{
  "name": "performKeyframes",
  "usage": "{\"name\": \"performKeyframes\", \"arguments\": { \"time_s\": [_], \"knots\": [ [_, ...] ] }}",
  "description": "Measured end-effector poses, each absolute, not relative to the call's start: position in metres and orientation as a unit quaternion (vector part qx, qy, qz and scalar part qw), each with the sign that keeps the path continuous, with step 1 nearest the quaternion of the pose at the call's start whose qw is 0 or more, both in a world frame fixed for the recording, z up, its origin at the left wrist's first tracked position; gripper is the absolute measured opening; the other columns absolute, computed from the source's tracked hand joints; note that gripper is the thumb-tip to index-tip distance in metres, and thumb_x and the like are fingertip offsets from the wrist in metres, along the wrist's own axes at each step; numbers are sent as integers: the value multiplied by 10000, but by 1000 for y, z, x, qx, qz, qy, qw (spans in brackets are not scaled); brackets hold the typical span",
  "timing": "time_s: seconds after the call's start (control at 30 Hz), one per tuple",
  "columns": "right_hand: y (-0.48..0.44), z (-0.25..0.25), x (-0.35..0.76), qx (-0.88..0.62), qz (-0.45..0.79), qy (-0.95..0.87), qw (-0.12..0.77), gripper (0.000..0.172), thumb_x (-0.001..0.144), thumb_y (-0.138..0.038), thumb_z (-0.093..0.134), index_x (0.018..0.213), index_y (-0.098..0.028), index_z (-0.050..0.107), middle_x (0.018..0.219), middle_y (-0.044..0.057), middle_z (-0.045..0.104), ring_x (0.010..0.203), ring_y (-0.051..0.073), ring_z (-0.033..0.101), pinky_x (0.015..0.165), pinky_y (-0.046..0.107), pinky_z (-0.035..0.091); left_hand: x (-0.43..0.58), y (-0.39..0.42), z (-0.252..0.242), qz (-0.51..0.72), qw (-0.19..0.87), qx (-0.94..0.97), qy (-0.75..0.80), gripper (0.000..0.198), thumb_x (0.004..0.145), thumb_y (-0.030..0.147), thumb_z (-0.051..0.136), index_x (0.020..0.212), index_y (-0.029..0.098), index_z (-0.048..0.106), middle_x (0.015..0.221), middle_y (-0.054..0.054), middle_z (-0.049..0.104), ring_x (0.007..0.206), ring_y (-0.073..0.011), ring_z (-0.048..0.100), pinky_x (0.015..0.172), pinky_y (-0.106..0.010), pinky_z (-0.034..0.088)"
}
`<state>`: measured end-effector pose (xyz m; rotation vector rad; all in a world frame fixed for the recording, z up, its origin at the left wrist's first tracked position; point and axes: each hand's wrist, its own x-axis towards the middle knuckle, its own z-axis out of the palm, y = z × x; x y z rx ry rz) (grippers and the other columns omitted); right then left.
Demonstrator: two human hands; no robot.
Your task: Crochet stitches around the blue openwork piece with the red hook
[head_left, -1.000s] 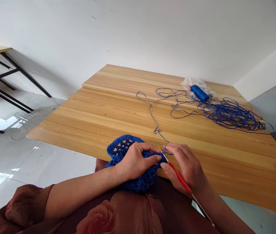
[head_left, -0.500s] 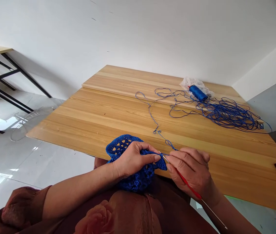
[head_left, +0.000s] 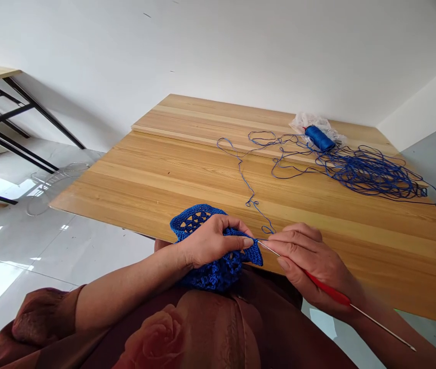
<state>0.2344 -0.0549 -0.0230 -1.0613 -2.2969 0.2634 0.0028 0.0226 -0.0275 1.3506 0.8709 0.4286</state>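
The blue crocheted piece (head_left: 218, 275) is held by the left hand (head_left: 209, 242) over the lap, at the near edge of the bench (head_left: 156, 177); its upper edge is pinched in a narrow grip between thumb and fingers. Just right of that pinch, the tip of the red-handled hook (head_left: 331, 292) is brought to the edge of the piece; whether a loop is caught cannot be told. The hook is held by the right hand (head_left: 314, 260), its grip closed around the handle. A single stitch at the edge seems to be in hand. For the next move, steady tension on the blue yarn (head_left: 243, 175) and an unmoved pinch appear to be called for as the hook is drawn through. Farther right, the blue spool (head_left: 320, 138) is set against a clear plastic bag (head_left: 299, 122), beside a loose yarn heap (head_left: 375, 174) by which snags could be caused.
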Motion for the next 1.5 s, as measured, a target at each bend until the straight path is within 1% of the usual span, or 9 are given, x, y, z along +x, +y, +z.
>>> {"name": "performKeyframes", "arguments": {
  "time_s": [0.1, 0.2, 0.33, 0.4, 0.5, 0.67, 0.77, 1.0, 1.5],
  "knots": [
    [-51, -18, 239, -386, 133, -872, 269, 346, 948, -154, 547, 1276, -201, 649, 1126, 69, 724, 1075, 224, 597, 970, 397, 465, 2, 23, -28, 185, 674, 604, 384, 225, 760, 322, 750, 854, 118, 762, 777, -48, 701, 736, -161, 595, 703, -261, 476],
    [-49, -11, 244, -399, 260, -842, 252, 339, 991, -174, 490, 1277, -241, 658, 1162, 55, 717, 1115, 209, 600, 974, 367, 494, 1, 23, -29, 173, 677, 610, 373, 212, 753, 304, 753, 848, 115, 765, 756, -42, 697, 714, -154, 582, 693, -258, 470],
    [-43, -13, 244, -392, 431, -763, 280, 337, 1052, -287, 398, 1162, -257, 715, 1104, 59, 726, 1055, 208, 646, 956, 373, 518, 1, 22, -31, 181, 665, 631, 356, 201, 777, 297, 742, 869, 120, 771, 774, -43, 722, 726, -157, 600, 703, -257, 466],
    [-40, -22, 238, -405, 478, -714, 313, 335, 1051, -367, 416, 1034, -234, 723, 986, 56, 716, 939, 198, 665, 870, 352, 536, 2, 21, -32, 194, 649, 640, 362, 199, 793, 307, 740, 873, 127, 770, 799, -44, 735, 745, -156, 610, 718, -255, 463],
    [-40, -40, 225, -474, 423, -665, 391, 277, 1010, -403, 532, 858, -231, 686, 822, 17, 665, 792, 162, 626, 749, 298, 507, 3, 17, -34, 206, 644, 623, 394, 217, 785, 337, 759, 842, 129, 754, 787, -47, 737, 727, -153, 609, 699, -255, 461],
    [-46, -52, 220, -484, 326, -703, 406, 138, 972, -346, 616, 1017, -278, 727, 963, 26, 705, 928, 189, 635, 862, 324, 482, 3, 16, -35, 214, 717, 529, 401, 218, 701, 287, 806, 826, 132, 717, 817, -51, 741, 726, -148, 623, 697, -253, 485],
    [-47, -52, 225, -490, 354, -688, 401, 170, 999, -343, 575, 1024, -300, 738, 981, 15, 721, 943, 177, 651, 870, 300, 491, 2, 18, -36, 211, 753, 478, 400, 206, 637, 220, 801, 794, 135, 699, 730, -22, 707, 659, -126, 604, 646, -233, 468],
    [-37, -43, 230, -471, 380, -691, 395, 221, 1005, -374, 563, 973, -292, 766, 956, 25, 735, 924, 174, 675, 850, 292, 517, 4, 18, -37, 203, 802, 386, 409, 173, 616, 241, 784, 694, 132, 674, 578, -14, 663, 512, -115, 576, 528, -226, 455],
    [-20, -17, 243, -405, 286, -819, 289, 141, 960, -293, 636, 966, -283, 777, 891, 13, 755, 876, 190, 655, 841, 369, 469, 8, 15, -37, 216, 771, 425, 422, 205, 659, 271, 805, 730, 135, 668, 595, -9, 677, 519, -113, 582, 531, -223, 460]
  ]
}}
